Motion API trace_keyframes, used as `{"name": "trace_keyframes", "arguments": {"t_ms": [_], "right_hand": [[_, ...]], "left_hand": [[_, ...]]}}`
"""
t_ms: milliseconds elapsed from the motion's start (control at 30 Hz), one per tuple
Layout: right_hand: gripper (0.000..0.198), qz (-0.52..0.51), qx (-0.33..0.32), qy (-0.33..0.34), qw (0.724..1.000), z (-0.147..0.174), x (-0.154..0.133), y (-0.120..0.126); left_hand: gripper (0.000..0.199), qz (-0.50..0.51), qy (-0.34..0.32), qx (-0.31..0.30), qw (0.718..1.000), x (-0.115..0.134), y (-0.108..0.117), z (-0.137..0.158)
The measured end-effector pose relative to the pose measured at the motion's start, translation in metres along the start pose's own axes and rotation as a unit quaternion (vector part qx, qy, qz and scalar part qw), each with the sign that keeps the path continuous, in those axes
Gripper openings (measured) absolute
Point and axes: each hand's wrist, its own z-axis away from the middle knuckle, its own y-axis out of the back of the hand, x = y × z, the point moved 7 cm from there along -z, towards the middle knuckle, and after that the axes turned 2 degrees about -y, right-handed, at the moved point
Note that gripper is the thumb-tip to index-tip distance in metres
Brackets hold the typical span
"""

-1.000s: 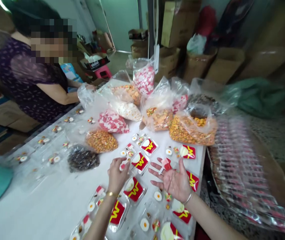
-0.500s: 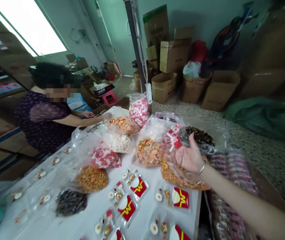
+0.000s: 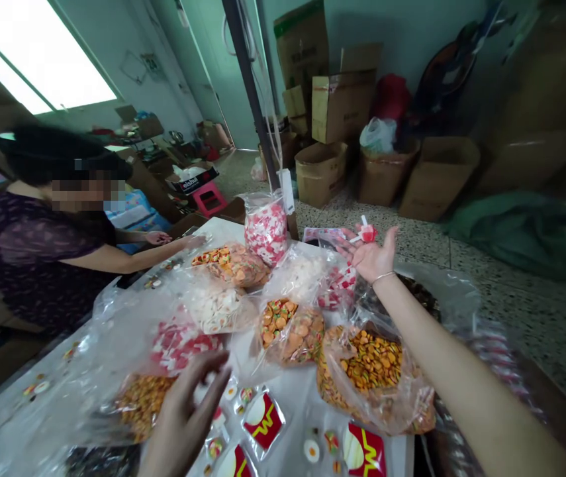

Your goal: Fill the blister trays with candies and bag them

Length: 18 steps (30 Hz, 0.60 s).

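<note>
My right hand (image 3: pixel 373 260) is palm up above the bags at the right, fingers stretched. A few small red-and-white pieces (image 3: pixel 368 233) lie on its fingers. My left hand (image 3: pixel 188 407) is over the front of the table, slightly blurred, its fingers curved and apart with nothing visible between them. Beneath and beside it are clear packs with red fries-box shapes (image 3: pixel 263 419) marked with a yellow zigzag, and tiny food-shaped charms (image 3: pixel 232 389). Nearby stand an opened bag of orange-yellow pieces (image 3: pixel 372 358) and a bag of orange discs (image 3: pixel 280 321).
More clear bags cover the white table (image 3: pixel 283 404): pink-and-white pieces (image 3: pixel 267 228), white pieces (image 3: pixel 220 308) and dark pieces (image 3: pixel 419 295). At the left, a co-worker (image 3: pixel 49 245) reaches over the far edge. Cardboard boxes (image 3: pixel 322 172) stand behind a dark post (image 3: pixel 247 86).
My right hand has moved up and away over the bags, with the red-and-white pieces still on it. My left hand has come into view at the front. The view has shifted somewhat.
</note>
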Motion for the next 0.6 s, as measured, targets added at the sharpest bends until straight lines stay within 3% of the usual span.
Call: {"name": "trace_keyframes", "arguments": {"t_ms": [67, 133, 200, 267, 333, 433, 600], "right_hand": [[0.077, 0.008, 0.006, 0.012, 1.000, 0.000, -0.006, 0.008], [0.074, 0.011, 0.025, 0.023, 0.999, 0.002, -0.013, 0.018], [0.073, 0.007, 0.038, 0.023, 0.999, 0.003, -0.018, 0.025], [0.073, -0.003, 0.039, 0.013, 0.999, 0.004, -0.019, 0.030], [0.074, -0.009, 0.035, -0.004, 0.999, 0.005, -0.018, 0.034], [0.072, -0.006, 0.040, -0.041, 0.998, 0.002, -0.010, 0.040], [0.064, 0.045, 0.095, -0.132, 0.986, -0.007, 0.015, 0.055]], "left_hand": [[0.034, -0.017, -0.137, -0.031, 0.990, 0.065, -0.033, -0.065], [0.033, -0.058, -0.218, -0.042, 0.973, 0.118, -0.083, -0.121], [0.052, -0.135, -0.208, -0.035, 0.968, 0.147, -0.140, -0.168], [0.079, -0.201, -0.160, -0.035, 0.966, 0.156, -0.194, -0.201], [0.094, -0.238, -0.135, -0.026, 0.962, 0.157, -0.232, -0.219], [0.092, -0.272, -0.134, 0.011, 0.953, 0.149, -0.253, -0.231], [0.073, -0.258, -0.087, 0.001, 0.962, 0.120, -0.242, -0.244]]}}
